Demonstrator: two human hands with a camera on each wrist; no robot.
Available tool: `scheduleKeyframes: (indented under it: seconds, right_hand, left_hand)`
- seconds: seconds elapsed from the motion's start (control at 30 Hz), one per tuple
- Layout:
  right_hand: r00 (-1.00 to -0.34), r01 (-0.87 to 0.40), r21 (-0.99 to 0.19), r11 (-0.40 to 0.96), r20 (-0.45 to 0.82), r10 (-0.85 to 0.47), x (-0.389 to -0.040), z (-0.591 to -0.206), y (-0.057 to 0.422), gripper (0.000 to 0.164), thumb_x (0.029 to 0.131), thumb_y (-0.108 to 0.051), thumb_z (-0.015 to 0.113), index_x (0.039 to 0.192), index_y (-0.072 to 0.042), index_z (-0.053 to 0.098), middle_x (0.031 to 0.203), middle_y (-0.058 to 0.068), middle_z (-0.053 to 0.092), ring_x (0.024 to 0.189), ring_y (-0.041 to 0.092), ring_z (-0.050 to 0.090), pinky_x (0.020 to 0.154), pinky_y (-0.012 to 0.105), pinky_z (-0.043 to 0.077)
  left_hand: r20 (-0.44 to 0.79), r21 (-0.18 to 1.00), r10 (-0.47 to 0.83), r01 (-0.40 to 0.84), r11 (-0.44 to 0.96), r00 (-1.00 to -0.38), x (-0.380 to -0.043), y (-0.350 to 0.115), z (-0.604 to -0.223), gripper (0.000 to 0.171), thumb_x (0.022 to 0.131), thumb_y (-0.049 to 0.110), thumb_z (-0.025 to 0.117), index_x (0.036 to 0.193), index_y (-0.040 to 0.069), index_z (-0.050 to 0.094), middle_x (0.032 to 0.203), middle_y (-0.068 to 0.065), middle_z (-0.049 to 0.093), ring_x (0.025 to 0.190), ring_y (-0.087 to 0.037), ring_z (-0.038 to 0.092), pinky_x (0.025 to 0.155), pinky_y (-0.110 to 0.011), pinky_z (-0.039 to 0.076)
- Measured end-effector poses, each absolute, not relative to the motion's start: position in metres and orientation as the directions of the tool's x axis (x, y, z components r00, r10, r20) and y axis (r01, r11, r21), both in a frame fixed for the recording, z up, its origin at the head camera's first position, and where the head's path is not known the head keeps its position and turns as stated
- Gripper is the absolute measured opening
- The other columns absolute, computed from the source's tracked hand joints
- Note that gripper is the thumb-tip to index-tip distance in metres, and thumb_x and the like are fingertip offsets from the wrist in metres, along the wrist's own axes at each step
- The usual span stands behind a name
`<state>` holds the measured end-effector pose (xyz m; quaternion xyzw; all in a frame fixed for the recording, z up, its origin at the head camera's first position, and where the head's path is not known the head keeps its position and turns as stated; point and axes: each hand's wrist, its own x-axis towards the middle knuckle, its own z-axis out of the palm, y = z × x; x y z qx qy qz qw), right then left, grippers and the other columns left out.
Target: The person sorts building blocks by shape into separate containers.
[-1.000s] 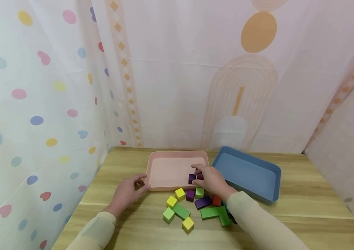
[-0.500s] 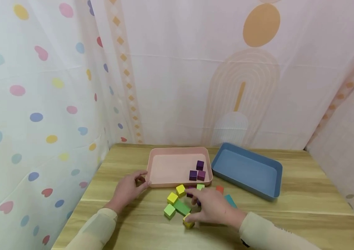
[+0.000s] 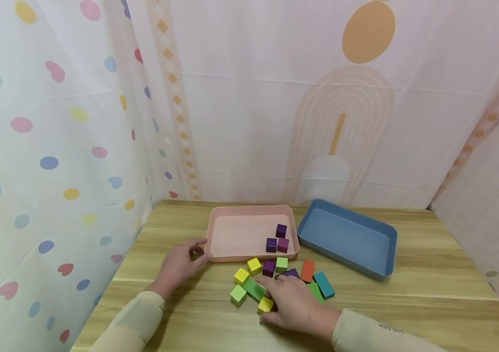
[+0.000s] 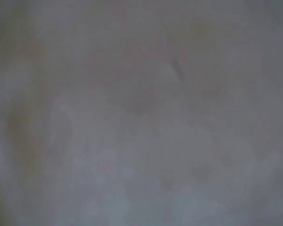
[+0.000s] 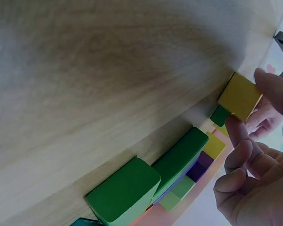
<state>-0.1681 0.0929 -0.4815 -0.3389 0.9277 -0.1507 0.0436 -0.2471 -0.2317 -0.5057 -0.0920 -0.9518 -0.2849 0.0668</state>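
My left hand point(image 3: 180, 268) touches the left front corner of the pink tray point(image 3: 232, 257), fingertips at its side and thumb near the front. Low over the blocks, my right hand point(image 3: 295, 302) pinches a yellow cube point(image 5: 239, 96) between thumb and index finger; in the head view the hand partly covers that cube point(image 3: 265, 305). The other right fingers are curled. Around it lie a long green block point(image 3: 254, 289), a light green cube point(image 3: 238, 295) and another yellow cube point(image 3: 241, 276). Two dark purple cubes and a magenta cube point(image 3: 282, 245) sit inside the pink tray's right end.
A blue tray point(image 3: 351, 239) stands at an angle to the right. Before it lie a red block point(image 3: 307, 270) and a teal block point(image 3: 324, 284). A purple cube point(image 3: 269, 267) and a light green cube point(image 3: 282, 264) lie close to the pink tray's front wall. The left wrist view is blurred.
My right hand has left the pink tray, where three purple-toned cubes now show, and come down to the front yellow cube, which it now pinches. My left hand stays at the tray's corner.
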Motion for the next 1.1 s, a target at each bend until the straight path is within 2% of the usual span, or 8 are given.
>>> scheduleKeyframes:
  seconds: [0.23,0.5,0.77,1.0,1.1]
  right_hand:
    - [-0.743,-0.648,-0.319,0.692,0.063,-0.666,-0.168,-0.482,0.094,0.074,0.082,-0.044,0.080,0.144,-0.025,0.045,0.095,-0.019,0.061,0.084,0.003,0.053,0.068,0.026,0.046]
    - [-0.726,-0.663,-0.345,0.665,0.077,-0.684,-0.167,-0.479,0.095,0.073,0.081,-0.038,0.082,0.143,-0.023,0.046,0.098,-0.019,0.064,0.082,0.001,0.050,0.066,0.022,0.044]
    - [-0.755,-0.629,-0.376,0.681,0.086,-0.650,-0.173,-0.464,0.097,0.071,0.082,-0.038,0.082,0.143,-0.025,0.048,0.103,-0.021,0.064,0.081,0.000,0.050,0.070,0.027,0.044]
    - [-0.771,-0.636,-0.368,0.679,0.267,-0.578,-0.200,-0.450,0.102,0.073,0.079,-0.034,0.084,0.142,-0.016,0.051,0.104,-0.011,0.070,0.088,0.012,0.061,0.065,0.028,0.046]
    - [-0.778,-0.628,-0.376,0.681,0.325,-0.538,-0.218,-0.445,0.102,0.072,0.079,-0.031,0.085,0.141,-0.015,0.052,0.101,-0.009,0.071,0.082,0.013,0.063,0.061,0.028,0.047]
  left_hand:
    - [0.183,0.534,0.141,0.219,0.817,-0.973,-0.246,-0.232,-0.506,0.050,0.088,0.040,0.075,0.129,0.013,0.065,0.095,0.003,0.070,0.082,-0.019,0.059,0.074,-0.037,0.047]
    - [0.173,0.541,0.129,0.204,0.816,-0.976,-0.247,-0.232,-0.509,0.048,0.088,0.039,0.076,0.128,0.015,0.065,0.093,0.005,0.071,0.081,-0.016,0.060,0.074,-0.037,0.048]
    - [0.157,0.534,0.131,0.196,0.823,-0.979,-0.247,-0.231,-0.509,0.048,0.089,0.041,0.074,0.129,0.017,0.064,0.095,0.005,0.070,0.080,-0.012,0.060,0.072,-0.037,0.049]
    - [0.159,0.538,0.132,0.198,0.819,-0.978,-0.249,-0.231,-0.508,0.048,0.089,0.041,0.074,0.130,0.017,0.064,0.096,0.005,0.070,0.081,-0.011,0.060,0.073,-0.037,0.049]
    - [0.167,0.539,0.135,0.204,0.817,-0.977,-0.249,-0.232,-0.507,0.048,0.089,0.041,0.074,0.129,0.016,0.064,0.095,0.005,0.070,0.081,-0.012,0.061,0.074,-0.038,0.050]
